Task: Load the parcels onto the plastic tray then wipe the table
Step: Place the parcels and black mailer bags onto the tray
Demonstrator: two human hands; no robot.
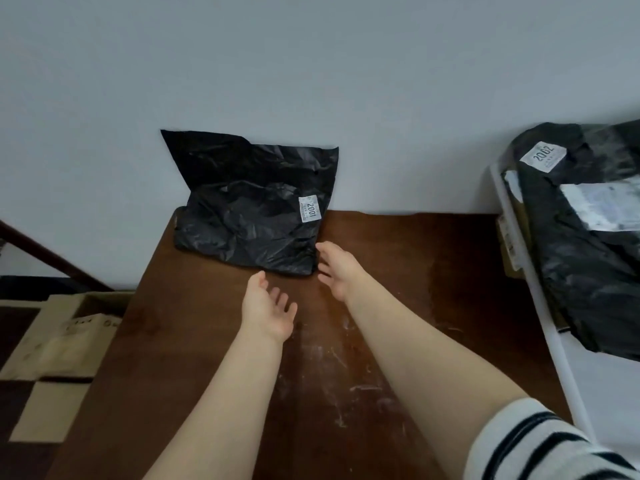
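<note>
A black plastic parcel point(247, 209) with a white label reading 2001 lies at the far left of the brown wooden table point(194, 341), its top flap leaning on the wall. My left hand point(268, 308) hovers palm up, fingers straight, just short of the parcel's near edge. My right hand point(337, 268) is open beside the parcel's near right corner, close to it or touching it. On the right a white plastic tray point(540, 306) holds another black parcel point(585, 244) labelled 2002.
The grey wall point(311, 81) runs right behind the table. Cardboard boxes point(62, 337) sit on the checkered floor left of the table. White dusty streaks point(332, 358) mark the middle of the tabletop. A box edge shows between tray and wall.
</note>
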